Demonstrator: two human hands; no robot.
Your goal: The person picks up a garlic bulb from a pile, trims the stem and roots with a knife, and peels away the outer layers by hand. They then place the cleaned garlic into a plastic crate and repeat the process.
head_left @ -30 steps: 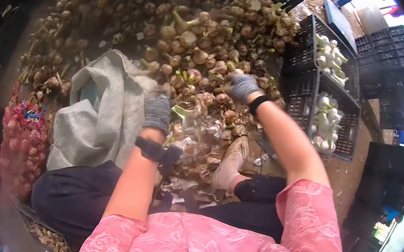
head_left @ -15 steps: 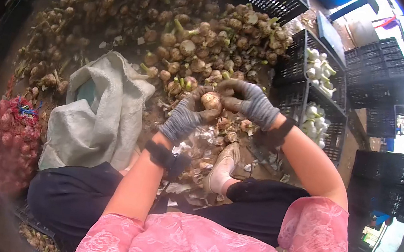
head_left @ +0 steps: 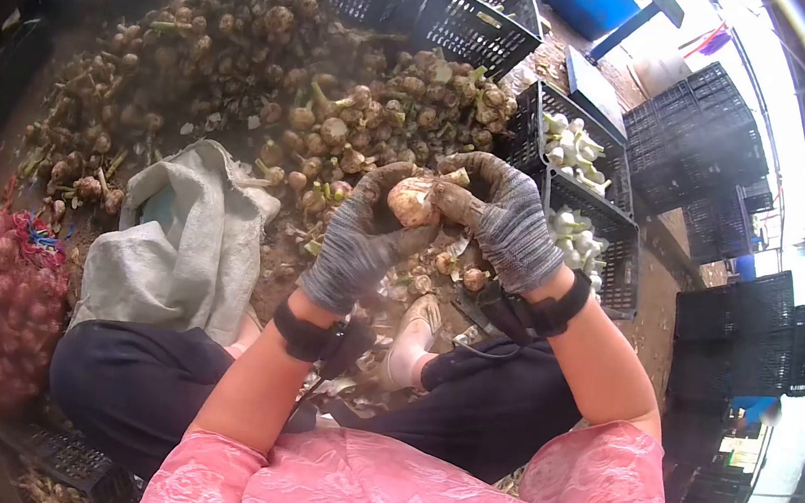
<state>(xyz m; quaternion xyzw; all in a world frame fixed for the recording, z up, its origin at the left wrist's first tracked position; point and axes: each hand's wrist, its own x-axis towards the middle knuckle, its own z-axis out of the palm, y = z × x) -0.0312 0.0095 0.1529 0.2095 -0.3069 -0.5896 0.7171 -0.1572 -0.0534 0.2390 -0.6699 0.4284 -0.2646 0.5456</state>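
Observation:
A brownish garlic bulb is held up in front of me between both gloved hands. My left hand, in a grey knit glove with dirty brown fingers, is closed round the bulb's left side and underside. From the right, my right hand, in a matching glove, pinches the bulb near its stem, with thumb and fingers pressed against it. Below the hands, loose bulbs and papery peelings lie on the ground around my shoe. Just beyond them spreads a big heap of unpeeled garlic.
Black crates at the right hold white cleaned garlic. More black crates line the back of the heap. On my left are a pale woven sack and a red net bag of bulbs. Stacked crates stand farther right.
Both hands have risen nearer to me with the garlic bulb, which has turned so its stem points up and right. My view has shifted, showing more of the back crates.

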